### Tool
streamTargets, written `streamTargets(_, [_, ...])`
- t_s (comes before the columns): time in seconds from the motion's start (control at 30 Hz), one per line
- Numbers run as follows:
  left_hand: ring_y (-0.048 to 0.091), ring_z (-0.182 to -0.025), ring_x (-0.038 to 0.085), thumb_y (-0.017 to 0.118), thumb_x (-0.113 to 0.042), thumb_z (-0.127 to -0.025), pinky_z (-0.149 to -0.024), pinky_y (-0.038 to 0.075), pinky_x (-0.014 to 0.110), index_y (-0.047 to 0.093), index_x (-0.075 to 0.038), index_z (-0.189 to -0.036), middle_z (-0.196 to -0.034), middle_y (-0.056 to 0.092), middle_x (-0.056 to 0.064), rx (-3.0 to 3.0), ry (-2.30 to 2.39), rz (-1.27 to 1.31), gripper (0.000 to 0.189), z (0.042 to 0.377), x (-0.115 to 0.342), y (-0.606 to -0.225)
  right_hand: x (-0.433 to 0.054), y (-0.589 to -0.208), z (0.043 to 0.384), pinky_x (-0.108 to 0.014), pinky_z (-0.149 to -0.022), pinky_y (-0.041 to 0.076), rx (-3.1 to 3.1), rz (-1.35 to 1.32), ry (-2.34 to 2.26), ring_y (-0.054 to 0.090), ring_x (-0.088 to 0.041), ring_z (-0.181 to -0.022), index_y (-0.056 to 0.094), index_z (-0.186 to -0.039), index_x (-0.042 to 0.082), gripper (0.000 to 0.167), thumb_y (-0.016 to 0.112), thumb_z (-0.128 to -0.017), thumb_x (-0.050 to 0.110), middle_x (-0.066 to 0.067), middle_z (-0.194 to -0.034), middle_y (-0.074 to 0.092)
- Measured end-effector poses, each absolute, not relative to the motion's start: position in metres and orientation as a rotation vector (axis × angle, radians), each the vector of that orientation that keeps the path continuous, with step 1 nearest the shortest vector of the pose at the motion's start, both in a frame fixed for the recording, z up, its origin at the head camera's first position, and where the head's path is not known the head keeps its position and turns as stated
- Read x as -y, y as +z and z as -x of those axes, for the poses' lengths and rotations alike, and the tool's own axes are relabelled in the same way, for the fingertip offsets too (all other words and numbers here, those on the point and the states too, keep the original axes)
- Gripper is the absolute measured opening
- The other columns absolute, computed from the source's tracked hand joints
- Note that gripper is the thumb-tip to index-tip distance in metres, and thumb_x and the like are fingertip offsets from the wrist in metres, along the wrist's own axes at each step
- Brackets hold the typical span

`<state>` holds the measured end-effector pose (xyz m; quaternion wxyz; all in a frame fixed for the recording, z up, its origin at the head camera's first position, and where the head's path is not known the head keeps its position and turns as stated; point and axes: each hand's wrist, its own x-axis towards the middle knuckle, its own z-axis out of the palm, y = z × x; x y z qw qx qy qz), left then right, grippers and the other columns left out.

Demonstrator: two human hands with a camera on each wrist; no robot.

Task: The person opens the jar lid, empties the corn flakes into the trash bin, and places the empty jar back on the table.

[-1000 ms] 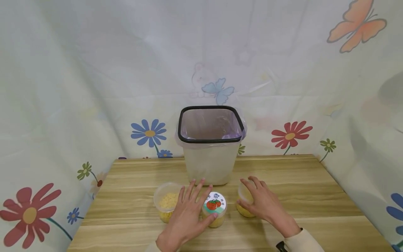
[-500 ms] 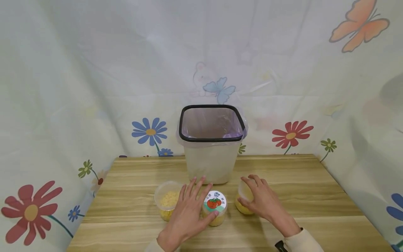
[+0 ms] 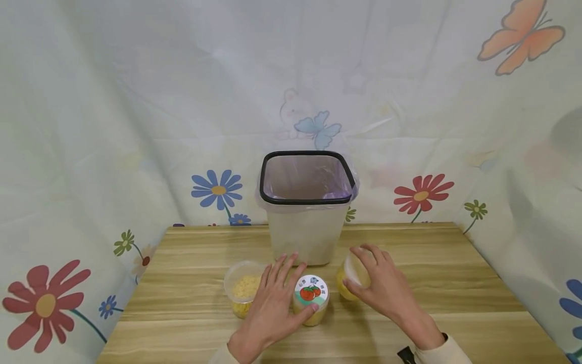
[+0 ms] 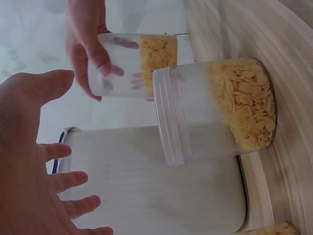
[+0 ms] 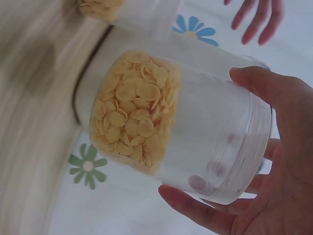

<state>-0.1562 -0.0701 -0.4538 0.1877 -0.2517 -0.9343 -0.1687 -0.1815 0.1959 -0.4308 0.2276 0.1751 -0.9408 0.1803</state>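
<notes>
A pale wood-grain tabletop (image 3: 454,293) fills the foreground, walled in by a white fabric backdrop (image 3: 204,101) printed with flowers and butterflies. At 12 o'clock on the wood stands a black-rimmed waste bin (image 3: 306,232) with a translucent purple liner. Nearer, a tomato-labelled jar (image 3: 311,293) of cereal flakes has a clear flake jar (image 3: 241,293) at 9 o'clock; the left hand (image 3: 273,313), fingers spread, hovers between. At 2 o'clock the right hand (image 3: 386,290) grips the top of another flake jar (image 5: 151,117), its base clear of the wood.
</notes>
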Motion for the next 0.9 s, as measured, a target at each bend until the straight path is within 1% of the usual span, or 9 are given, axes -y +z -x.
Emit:
streamTargets(0.2, [0.032, -0.147, 0.03, 0.059, -0.062, -0.086, -0.116, 0.031, 0.056, 0.036, -0.021, -0.151, -0.162, 0.029, 0.004, 2.563, -0.492, 0.73, 0.08, 0.158, 0.07, -0.453, -0.192, -0.419, 0.176, -0.054, -0.068, 0.055, 2.461, -0.53, 0.503, 0.057, -0.036, -0.113, 0.058, -0.132, 0.017, 0.071, 0.083, -0.071, 0.042, -0.013, -0.13, 0.057])
streamTargets(0.33, [0.032, -0.147, 0.029, 0.062, -0.061, -0.085, -0.116, 0.031, 0.056, 0.036, -0.021, -0.151, -0.163, 0.026, 0.003, 2.537, -0.502, 0.735, 0.081, 0.158, 0.07, -0.451, -0.189, -0.412, 0.174, -0.053, -0.067, 0.055, 2.398, -0.55, 0.518, 0.058, -0.036, -0.11, 0.058, -0.132, 0.018, 0.071, 0.083, -0.071, 0.042, -0.014, -0.129, 0.057])
streamTargets(0.47, [0.034, -0.146, 0.03, 0.062, -0.06, -0.085, -0.114, 0.033, 0.055, 0.037, -0.02, -0.15, -0.162, 0.028, 0.005, 2.485, -0.492, 0.743, 0.081, 0.158, 0.068, -0.449, -0.187, -0.408, 0.173, -0.053, -0.066, 0.056, 2.348, -0.558, 0.544, 0.058, -0.035, -0.109, 0.058, -0.133, 0.017, 0.072, 0.084, -0.07, 0.039, -0.014, -0.129, 0.057])
streamTargets(0.57, [0.034, -0.145, 0.03, 0.062, -0.06, -0.085, -0.114, 0.034, 0.054, 0.036, -0.018, -0.151, -0.162, 0.029, 0.005, 2.446, -0.496, 0.752, 0.082, 0.159, 0.066, -0.447, -0.184, -0.405, 0.172, -0.054, -0.071, 0.056, 2.32, -0.555, 0.562, 0.058, -0.034, -0.111, 0.058, -0.134, 0.017, 0.073, 0.085, -0.069, 0.038, -0.014, -0.13, 0.057])
streamTargets(0.67, [0.033, -0.146, 0.03, 0.063, -0.061, -0.084, -0.114, 0.033, 0.053, 0.035, -0.017, -0.152, -0.163, 0.026, 0.003, 2.424, -0.515, 0.757, 0.085, 0.159, 0.064, -0.444, -0.181, -0.4, 0.171, -0.055, -0.079, 0.055, 2.311, -0.555, 0.58, 0.058, -0.034, -0.113, 0.057, -0.134, 0.018, 0.074, 0.085, -0.069, 0.039, -0.012, -0.131, 0.057])
streamTargets(0.8, [0.034, -0.145, 0.029, 0.068, -0.058, -0.08, -0.113, 0.034, 0.053, 0.033, -0.015, -0.152, -0.162, 0.026, 0.004, 2.38, -0.531, 0.758, 0.092, 0.16, 0.062, -0.442, -0.174, -0.395, 0.168, -0.054, -0.087, 0.053, 2.305, -0.572, 0.619, 0.057, -0.033, -0.114, 0.057, -0.135, 0.019, 0.075, 0.085, -0.069, 0.039, -0.011, -0.132, 0.057])
streamTargets(0.9, [0.034, -0.145, 0.029, 0.073, -0.055, -0.076, -0.113, 0.034, 0.053, 0.032, -0.013, -0.153, -0.161, 0.028, 0.005, 2.345, -0.539, 0.759, 0.097, 0.161, 0.06, -0.441, -0.17, -0.392, 0.166, -0.053, -0.09, 0.052, 2.3, -0.588, 0.651, 0.057, -0.032, -0.115, 0.057, -0.136, 0.019, 0.074, 0.085, -0.069, 0.038, -0.01, -0.132, 0.057])
